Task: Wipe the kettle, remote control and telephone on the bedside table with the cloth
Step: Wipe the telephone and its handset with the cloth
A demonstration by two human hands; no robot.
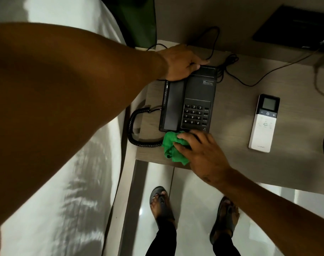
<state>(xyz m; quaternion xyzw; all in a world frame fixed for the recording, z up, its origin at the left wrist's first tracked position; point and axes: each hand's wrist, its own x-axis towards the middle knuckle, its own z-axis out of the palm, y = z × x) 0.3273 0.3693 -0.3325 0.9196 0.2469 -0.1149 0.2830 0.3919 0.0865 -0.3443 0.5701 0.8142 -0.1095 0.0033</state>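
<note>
Head | left hand (181, 63) grips telephone (192, 100) | right hand (201, 152) presses cloth (173, 147)

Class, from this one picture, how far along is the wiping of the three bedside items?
Done: nothing can be confirmed as wiped from this view. In hand: the telephone; the left hand steadies its far end while the right hand presses the green cloth at its near edge. Left: the remote control lies untouched; only a dark rim at the right edge might be the kettle.

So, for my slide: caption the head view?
Left hand steadies the phone; right hand presses the cloth against its front edge.
</note>
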